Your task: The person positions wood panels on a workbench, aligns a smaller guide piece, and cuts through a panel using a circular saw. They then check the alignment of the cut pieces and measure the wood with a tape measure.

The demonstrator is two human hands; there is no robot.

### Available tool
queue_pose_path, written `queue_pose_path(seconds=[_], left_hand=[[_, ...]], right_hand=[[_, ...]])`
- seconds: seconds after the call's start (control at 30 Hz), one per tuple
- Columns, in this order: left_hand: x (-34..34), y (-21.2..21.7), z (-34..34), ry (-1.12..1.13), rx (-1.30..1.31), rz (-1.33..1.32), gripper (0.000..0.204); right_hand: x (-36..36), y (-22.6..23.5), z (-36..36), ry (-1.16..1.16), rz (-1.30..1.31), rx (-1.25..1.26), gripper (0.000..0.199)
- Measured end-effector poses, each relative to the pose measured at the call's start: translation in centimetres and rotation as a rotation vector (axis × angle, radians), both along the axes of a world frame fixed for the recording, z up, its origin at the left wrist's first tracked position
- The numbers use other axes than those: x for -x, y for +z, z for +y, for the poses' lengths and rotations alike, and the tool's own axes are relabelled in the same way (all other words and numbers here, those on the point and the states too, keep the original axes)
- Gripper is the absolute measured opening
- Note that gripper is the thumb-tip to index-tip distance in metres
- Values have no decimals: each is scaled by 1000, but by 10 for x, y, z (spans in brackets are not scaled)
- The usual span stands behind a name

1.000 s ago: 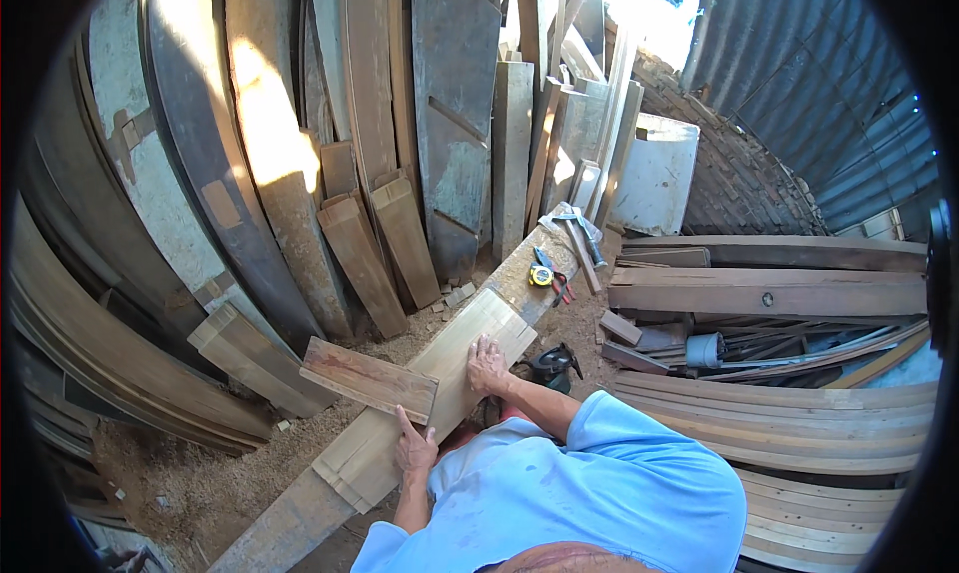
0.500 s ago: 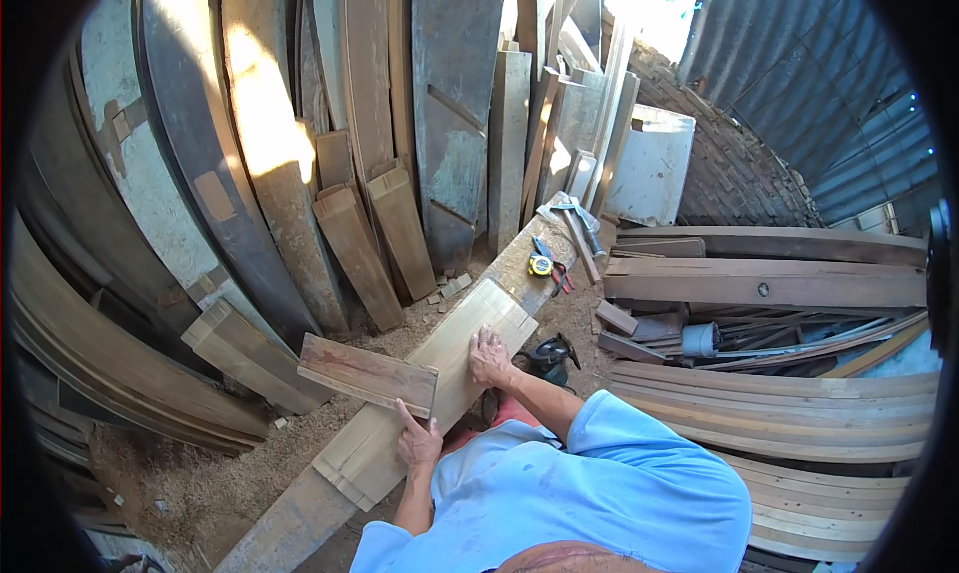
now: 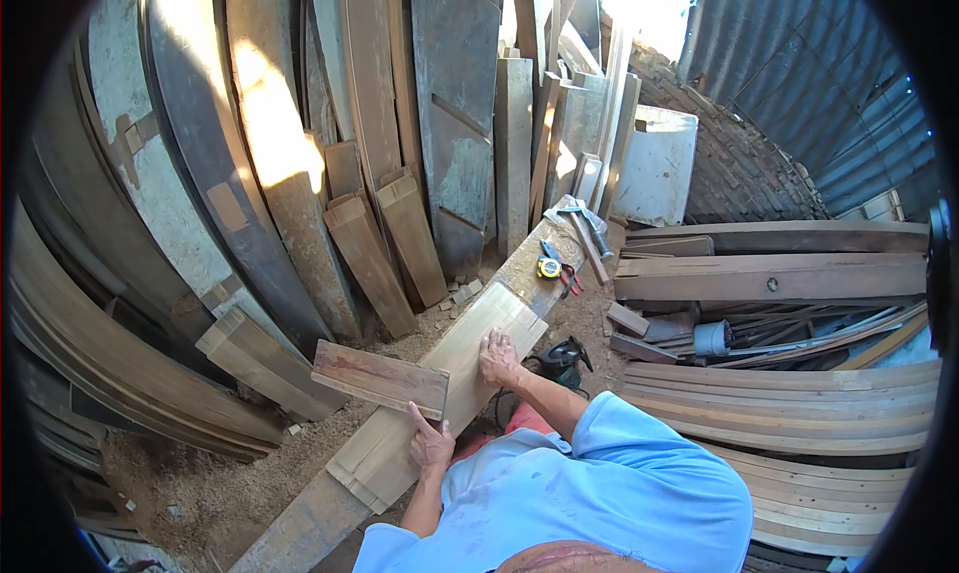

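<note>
Across my front runs a pale wooden panel, slanting from lower left to upper right, lying on a long worn plank. My right hand rests on it, palm down with fingers stretched, holding nothing. A short reddish-brown board lies crosswise over the panel, its left end reaching past the panel's edge. My left hand grips this board's near edge by its right end, the index finger extended against the edge. The hand's remaining fingers are partly hidden.
Beyond the panel, a yellow tape measure, red-handled pliers and a hammer lie on the plank. A dark green power tool sits beside my right arm. Tall boards lean opposite; stacked curved timbers lie right. Sawdust covers the ground.
The whole view has shifted slightly, so everything appears a little further right. Both hands keep their places on the board and panel.
</note>
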State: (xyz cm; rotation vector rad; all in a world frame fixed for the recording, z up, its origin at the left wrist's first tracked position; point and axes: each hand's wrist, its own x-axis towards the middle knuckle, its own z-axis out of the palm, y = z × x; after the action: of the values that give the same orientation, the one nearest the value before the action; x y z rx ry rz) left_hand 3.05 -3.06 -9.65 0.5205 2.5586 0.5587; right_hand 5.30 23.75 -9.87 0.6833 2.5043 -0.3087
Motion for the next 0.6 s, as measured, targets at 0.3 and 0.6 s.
queue_pose_path(seconds=[0.3, 0.6], left_hand=[[0, -4, 2, -27, 28, 12, 110], [-3, 3, 2, -20, 32, 5, 108]], right_hand=[[-4, -15, 1, -93, 34, 31, 69], [-106, -21, -32, 84, 276, -51, 78]])
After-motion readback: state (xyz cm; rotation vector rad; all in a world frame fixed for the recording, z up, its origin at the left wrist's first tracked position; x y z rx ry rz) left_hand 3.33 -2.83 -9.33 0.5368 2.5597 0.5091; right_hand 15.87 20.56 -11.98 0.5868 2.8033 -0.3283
